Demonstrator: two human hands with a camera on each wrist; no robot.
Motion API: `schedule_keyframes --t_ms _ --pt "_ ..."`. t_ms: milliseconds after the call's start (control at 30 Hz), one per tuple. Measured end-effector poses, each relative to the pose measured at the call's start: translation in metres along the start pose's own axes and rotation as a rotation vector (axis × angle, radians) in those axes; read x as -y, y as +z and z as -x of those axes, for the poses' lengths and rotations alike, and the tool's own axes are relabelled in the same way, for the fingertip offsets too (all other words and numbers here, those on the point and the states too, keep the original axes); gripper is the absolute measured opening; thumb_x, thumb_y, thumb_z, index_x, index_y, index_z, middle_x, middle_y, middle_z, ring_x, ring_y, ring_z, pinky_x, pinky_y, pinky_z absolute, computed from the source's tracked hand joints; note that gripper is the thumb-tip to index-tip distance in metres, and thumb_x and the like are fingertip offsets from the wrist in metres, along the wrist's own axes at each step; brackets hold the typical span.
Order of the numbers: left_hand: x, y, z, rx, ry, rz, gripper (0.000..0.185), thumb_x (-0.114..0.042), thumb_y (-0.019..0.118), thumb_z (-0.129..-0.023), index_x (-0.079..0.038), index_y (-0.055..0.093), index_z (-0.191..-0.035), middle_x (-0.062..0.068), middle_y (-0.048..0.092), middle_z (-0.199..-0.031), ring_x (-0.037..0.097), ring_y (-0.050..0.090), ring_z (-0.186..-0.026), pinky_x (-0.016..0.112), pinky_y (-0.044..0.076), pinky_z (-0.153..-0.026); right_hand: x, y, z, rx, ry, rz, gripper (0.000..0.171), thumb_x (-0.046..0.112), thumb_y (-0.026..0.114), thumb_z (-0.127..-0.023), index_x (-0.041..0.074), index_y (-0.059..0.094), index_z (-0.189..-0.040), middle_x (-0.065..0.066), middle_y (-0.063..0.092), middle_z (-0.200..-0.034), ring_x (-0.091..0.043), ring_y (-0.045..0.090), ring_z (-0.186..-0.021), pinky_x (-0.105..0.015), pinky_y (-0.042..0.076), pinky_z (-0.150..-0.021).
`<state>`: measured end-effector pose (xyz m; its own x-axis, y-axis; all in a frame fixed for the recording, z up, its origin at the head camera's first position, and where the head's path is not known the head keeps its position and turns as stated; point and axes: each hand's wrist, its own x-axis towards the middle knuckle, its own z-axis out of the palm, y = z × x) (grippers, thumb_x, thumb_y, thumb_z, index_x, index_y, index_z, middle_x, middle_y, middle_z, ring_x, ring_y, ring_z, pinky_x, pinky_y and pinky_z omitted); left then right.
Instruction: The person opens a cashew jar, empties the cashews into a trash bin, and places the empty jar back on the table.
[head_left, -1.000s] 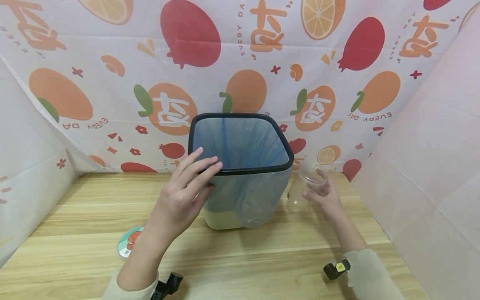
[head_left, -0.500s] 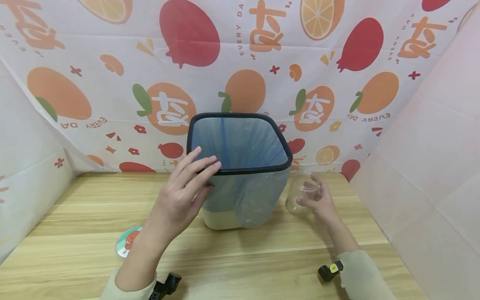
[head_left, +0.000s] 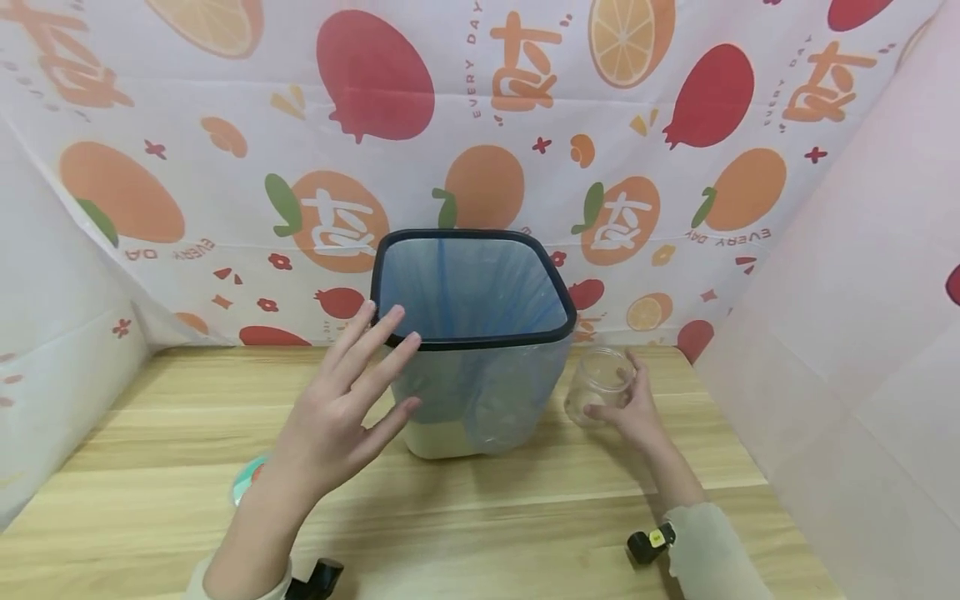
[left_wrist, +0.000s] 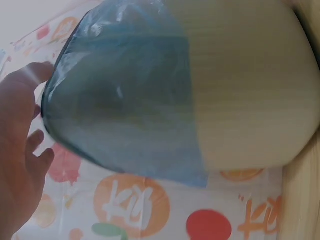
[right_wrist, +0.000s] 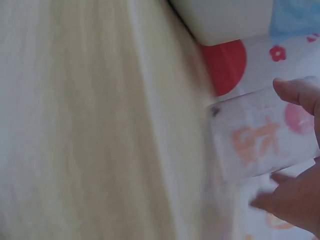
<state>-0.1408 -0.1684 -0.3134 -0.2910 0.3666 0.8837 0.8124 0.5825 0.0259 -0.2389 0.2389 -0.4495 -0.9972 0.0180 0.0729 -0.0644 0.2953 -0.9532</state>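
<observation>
A trash can (head_left: pixel 435 437) with a black rim and a bluish clear bag stands on the table before the patterned cloth. Just left of its front rim is my left hand (head_left: pixel 337 417), fingers spread and holding nothing; in the left wrist view that hand (left_wrist: pixel 20 135) lies alongside the rim. To the can's right, a clear plastic jar (head_left: pixel 588 387) stands about upright, its mouth uncovered. My right hand (head_left: pixel 633 408) holds the jar, thumb on the near side and fingers on the right; in the right wrist view its lower fingers are blurred.
A round teal and white disc (head_left: pixel 246 479) with a red picture lies on the wooden table (head_left: pixel 480 533), partly hidden by my left forearm. White cloth with fruit prints (head_left: pixel 480 108) hangs behind the can, and pale cloth panels close both sides.
The left hand has drawn back left from the can's rim, spreading its fingers. With the right hand, the jar has shifted slightly left and come closer to upright.
</observation>
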Motion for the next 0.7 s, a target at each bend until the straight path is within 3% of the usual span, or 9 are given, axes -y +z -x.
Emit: schedule_keyframes --t_ms 100,233,333,467,533,700 --pt "-0.001 -0.012 0.003 -0.029 -0.001 -0.004 0.046 -0.036 0.052 -0.104 -0.001 0.063 -0.131 0.024 0.055 -0.14 0.046 0.042 -0.138 0.032 0.03 -0.119 0.014 0.003 0.005 -0.075 -0.06 0.105 0.123 0.013 0.087 -0.073 0.038 0.002 -0.159 -0.014 0.006 -0.166 -0.04 0.007 -0.151 -0.069 0.013 -0.116" --pt "-0.003 -0.029 0.008 -0.026 -0.027 -0.032 0.047 -0.037 0.052 -0.104 0.0 0.064 -0.131 0.023 0.06 -0.134 0.041 0.048 -0.135 0.031 0.032 -0.118 0.045 0.004 0.018 -0.109 -0.172 0.249 0.113 0.028 0.084 -0.079 0.04 0.005 -0.158 -0.007 0.005 -0.166 -0.034 0.004 -0.152 -0.073 0.015 -0.113" --pt "-0.006 -0.043 0.012 0.054 -0.075 -0.081 0.054 -0.046 0.05 -0.103 -0.004 0.062 -0.135 0.018 0.061 -0.134 0.034 0.051 -0.132 0.03 0.029 -0.119 0.075 -0.002 0.036 -0.049 -0.215 0.356 0.104 0.039 0.08 -0.083 0.038 0.008 -0.159 -0.007 0.005 -0.166 -0.034 0.002 -0.152 -0.075 0.017 -0.11" --pt "-0.013 -0.06 0.018 0.202 -0.152 -0.138 0.066 -0.06 0.047 -0.099 -0.011 0.056 -0.142 0.01 0.058 -0.141 0.032 0.049 -0.134 0.027 0.023 -0.121 0.112 -0.001 0.062 0.051 -0.294 0.465 0.091 0.045 0.075 -0.087 0.032 0.021 -0.159 -0.005 0.02 -0.164 -0.034 0.014 -0.151 -0.073 0.022 -0.11" --pt "-0.015 -0.066 0.02 0.258 -0.187 -0.16 0.071 -0.065 0.045 -0.097 -0.014 0.054 -0.145 0.009 0.053 -0.146 0.034 0.045 -0.138 0.027 0.021 -0.121 0.124 0.002 0.073 0.077 -0.378 0.536 0.087 0.048 0.075 -0.086 0.028 0.029 -0.157 -0.004 0.031 -0.16 -0.033 0.023 -0.149 -0.069 0.025 -0.112" --pt "-0.018 -0.069 0.029 0.365 -0.262 -0.243 0.079 -0.072 0.047 -0.092 -0.018 0.048 -0.149 0.012 0.04 -0.156 0.044 0.031 -0.145 0.053 0.021 -0.121 0.137 0.01 0.092 0.113 -0.572 0.685 0.099 0.055 0.082 -0.075 0.031 0.031 -0.157 0.0 0.032 -0.161 -0.036 0.014 -0.152 -0.069 0.023 -0.113"
